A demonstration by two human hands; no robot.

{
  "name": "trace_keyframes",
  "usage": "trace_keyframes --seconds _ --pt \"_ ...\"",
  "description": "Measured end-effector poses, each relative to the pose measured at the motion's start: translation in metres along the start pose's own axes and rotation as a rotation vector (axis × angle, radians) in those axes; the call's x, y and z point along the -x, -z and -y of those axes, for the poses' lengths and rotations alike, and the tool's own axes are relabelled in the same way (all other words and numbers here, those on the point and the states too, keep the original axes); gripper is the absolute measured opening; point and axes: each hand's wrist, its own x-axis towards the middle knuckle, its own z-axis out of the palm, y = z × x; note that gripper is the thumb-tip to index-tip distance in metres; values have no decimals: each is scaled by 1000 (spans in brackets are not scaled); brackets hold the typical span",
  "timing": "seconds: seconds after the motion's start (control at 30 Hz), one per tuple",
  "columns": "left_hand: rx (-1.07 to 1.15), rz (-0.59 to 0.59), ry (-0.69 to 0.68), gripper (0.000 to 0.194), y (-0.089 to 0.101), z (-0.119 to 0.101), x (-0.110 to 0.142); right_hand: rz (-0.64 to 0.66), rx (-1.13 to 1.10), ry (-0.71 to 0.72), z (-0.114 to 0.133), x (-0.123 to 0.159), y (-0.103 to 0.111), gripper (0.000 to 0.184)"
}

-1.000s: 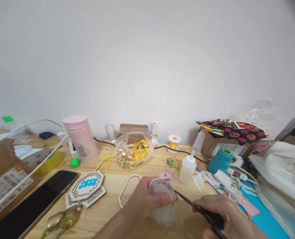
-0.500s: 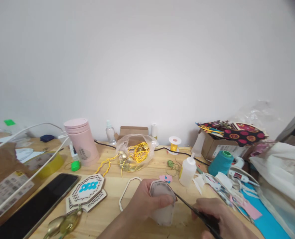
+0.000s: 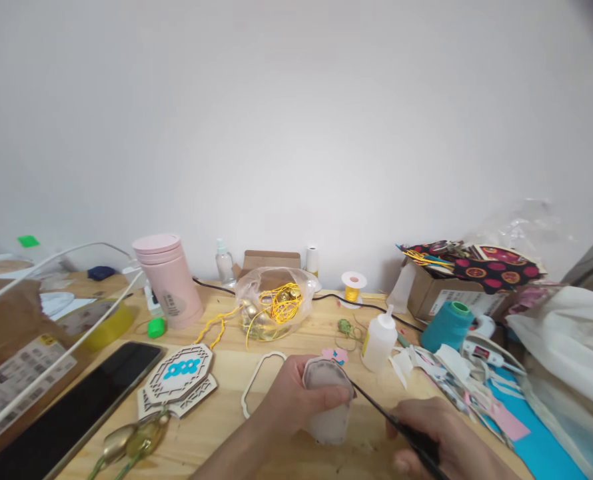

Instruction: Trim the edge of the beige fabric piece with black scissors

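My left hand (image 3: 296, 393) is closed on a small whitish panel (image 3: 326, 417) with a greyish rim, its thumb lying across the front. In my right hand (image 3: 436, 427) is a slim black tool (image 3: 376, 405) with a thicker dark handle. Its thin tip meets the panel's right edge; whether it touches the edge or goes behind it I cannot tell. Just beyond the panel lies a pink and blue cut-out piece (image 3: 335, 356). A pale rounded frame (image 3: 250, 387) rests left of my left hand, and a white squeeze bottle (image 3: 379, 340) stands behind my right hand.
Left are an octagonal ornament (image 3: 181, 370), a black phone (image 3: 81, 413), a pink tumbler (image 3: 169, 280) and a cardboard box (image 3: 21, 373). A plastic bag with yellow cord (image 3: 281, 303) sits at the back. Right are a teal thread cone (image 3: 446, 327), paper scraps (image 3: 451, 367) and white cloth (image 3: 566, 340).
The whole view has shifted slightly, with the table items appearing a little further right. Both hands keep nearly the same pose on the panel and the tool.
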Motion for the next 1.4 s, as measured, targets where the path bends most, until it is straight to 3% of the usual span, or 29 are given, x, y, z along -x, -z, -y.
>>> trace_keyframes --seconds 0.2,0.47,0.97,1.4 --pt "8 10 2 21 0 0 0 -17 107 22 13 -10 5 28" --pt "31 33 18 24 0 1 0 11 82 -33 8 -6 0 33" --pt "42 71 -8 22 2 5 1 -1 202 -20 14 -6 4 24" --pt "129 50 31 28 -2 5 3 -59 124 -13 10 -5 -2 23"
